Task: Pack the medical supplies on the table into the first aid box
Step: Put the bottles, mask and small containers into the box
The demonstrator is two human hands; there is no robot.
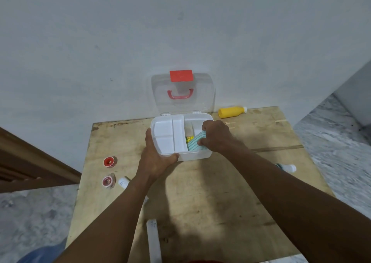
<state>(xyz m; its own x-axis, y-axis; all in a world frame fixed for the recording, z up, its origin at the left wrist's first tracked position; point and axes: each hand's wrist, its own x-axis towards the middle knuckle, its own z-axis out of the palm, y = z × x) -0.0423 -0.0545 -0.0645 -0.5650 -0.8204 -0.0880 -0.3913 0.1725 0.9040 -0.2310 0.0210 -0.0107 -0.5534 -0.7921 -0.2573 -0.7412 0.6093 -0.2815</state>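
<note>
The white first aid box (200,156) stands open at the far middle of the wooden table (200,192), its clear lid (160,94) with a red latch leaning back on the wall. A white divider tray (168,136) fills the box's left half. My left hand (154,160) grips the box's near left corner. Over the right half, my right hand (215,135) holds a green striped packet (193,144) down inside the box, beside something yellow. Two red tape rolls (109,161) (108,181) and a small white bottle (123,182) lie at the left.
A yellow bottle (231,111) lies by the wall right of the box. A white bottle with a green band (287,167) lies at the table's right edge. A long white tube (153,240) lies near the front edge. A brown wooden frame (30,162) stands at the left.
</note>
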